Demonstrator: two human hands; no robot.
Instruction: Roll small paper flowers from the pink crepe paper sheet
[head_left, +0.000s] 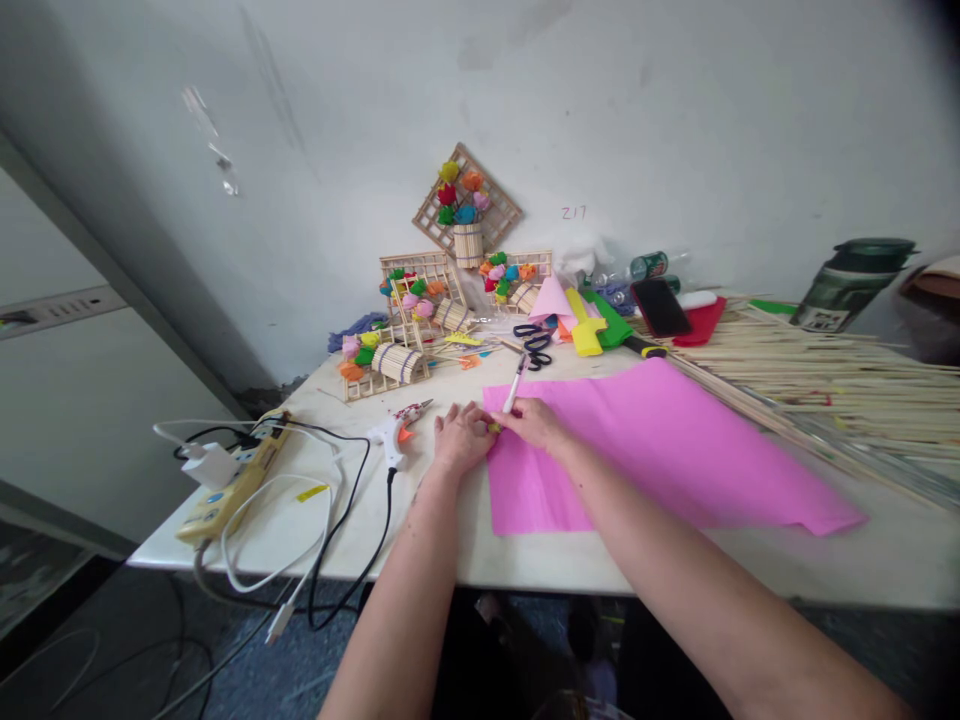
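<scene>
A large pink paper sheet lies on the white table. My right hand grips a white pen with its tip at the sheet's left edge. My left hand rests beside it at the sheet's corner, fingers pressed near a small yellow object between both hands; whether it pinches that object I cannot tell.
A white glue gun lies left of my hands, with a power strip and cables. Black scissors, wooden stick crafts with paper flowers, coloured paper, a phone and a heap of bamboo sticks lie behind.
</scene>
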